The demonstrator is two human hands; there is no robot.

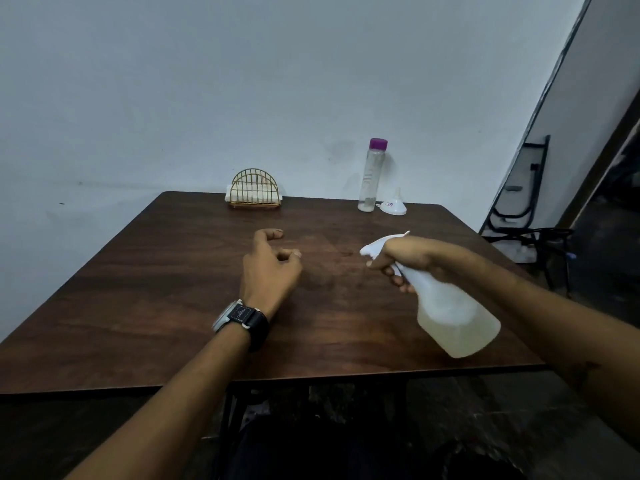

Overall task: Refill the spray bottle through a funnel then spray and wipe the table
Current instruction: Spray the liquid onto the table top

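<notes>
My right hand [405,259] grips the neck and trigger of a white translucent spray bottle [450,313], tilted with its nozzle pointing left over the dark wooden table [138,299]. Pale liquid fills the lower part of the bottle. My left hand [270,265] hovers over the table's middle, fingers loosely curled, holding nothing; a dark watch sits on its wrist. A clear bottle with a purple cap [371,176] stands at the table's far edge, nearly drained. A white funnel [394,205] lies upside down right beside it.
A gold wire napkin holder [255,189] with white napkins stands at the far edge, left of the bottle. A pale wall rises behind the table. A black metal chair [540,237] stands off the table's far right corner.
</notes>
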